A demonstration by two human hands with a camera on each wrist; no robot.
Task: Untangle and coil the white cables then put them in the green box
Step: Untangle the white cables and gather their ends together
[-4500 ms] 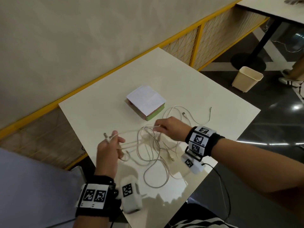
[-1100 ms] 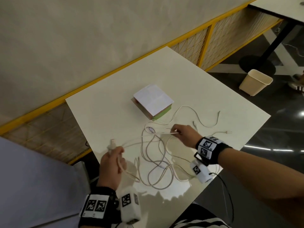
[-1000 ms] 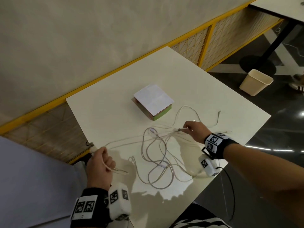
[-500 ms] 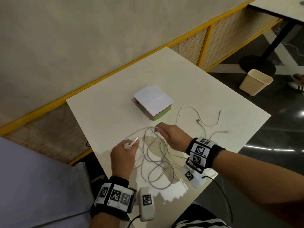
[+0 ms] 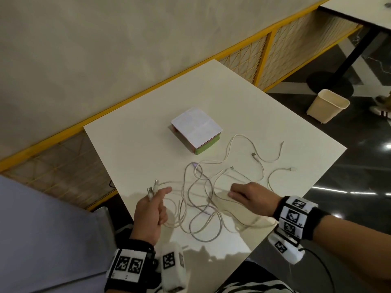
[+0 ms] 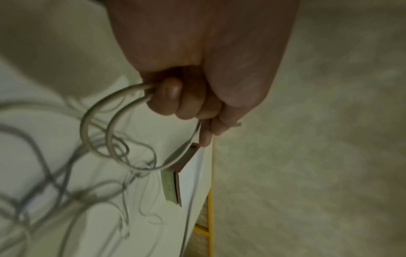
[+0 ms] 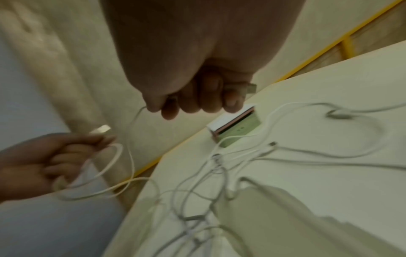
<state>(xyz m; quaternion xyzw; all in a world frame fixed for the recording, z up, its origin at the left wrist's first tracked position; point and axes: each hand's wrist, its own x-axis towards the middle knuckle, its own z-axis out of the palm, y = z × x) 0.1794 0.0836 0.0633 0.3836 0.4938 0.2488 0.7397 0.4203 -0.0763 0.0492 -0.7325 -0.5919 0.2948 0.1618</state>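
Several white cables (image 5: pixel 201 210) lie tangled on the white table (image 5: pixel 232 98), with loose ends spread to the right. My left hand (image 5: pixel 157 193) is at the tangle's left side and pinches two USB plugs (image 5: pixel 152 187); in the left wrist view its fingers (image 6: pixel 182 104) curl round looped cable (image 6: pixel 87 120). My right hand (image 5: pixel 234 192) hovers over the right of the tangle. In the right wrist view its fingers (image 7: pixel 197 102) curl round a USB plug (image 7: pixel 248 88) and thin cable. The green box (image 5: pixel 206 148), under a white lid, sits behind the cables.
A yellow rail (image 5: pixel 137 96) and a beige wall run behind the table. A cream waste bin (image 5: pixel 326 105) stands on the dark floor to the right. The near table edge is just below my wrists.
My right hand has drawn back toward me and to the right, away from the box. Two plugs now stand up from my left hand, which has barely moved.
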